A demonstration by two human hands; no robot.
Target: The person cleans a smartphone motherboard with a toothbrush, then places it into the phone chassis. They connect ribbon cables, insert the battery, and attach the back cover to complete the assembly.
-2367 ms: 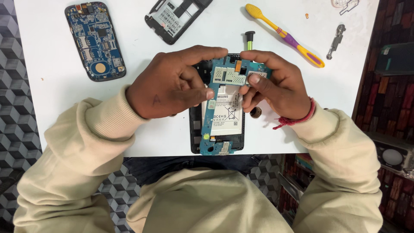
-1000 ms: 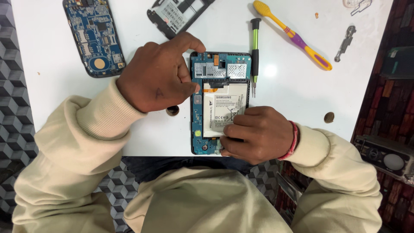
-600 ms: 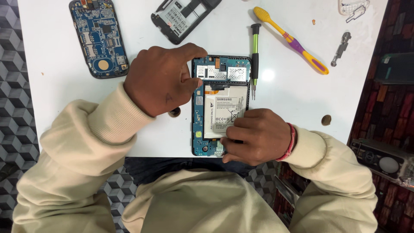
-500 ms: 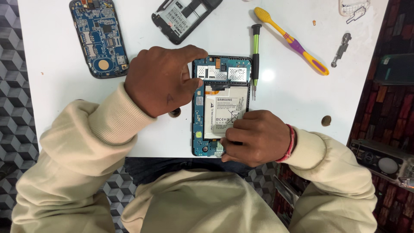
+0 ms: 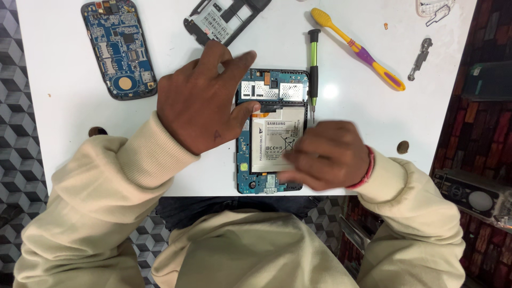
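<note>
A person in a cream sweatshirt leans over a white table, seen from above. An opened tablet lies face down at the near edge of the table, its back cover off, showing a blue circuit board and a pale battery in the middle. The left hand rests on the tablet's left side, fingers spread and loosely open, the thumb pressing on the board near the battery's top left corner; it grips nothing. The right hand lies over the tablet's lower right part, fingers curled down onto the battery's right edge; whether it pinches anything cannot be told. A red band sits on that wrist. Just right of the tablet lies a green-handled screwdriver, tip toward the person. Farther right, a yellow and purple toothbrush lies at a slant, and a small metal part sits beyond it. At the far left lies a blue phone board, and a black phone frame lies near the top middle.
</note>
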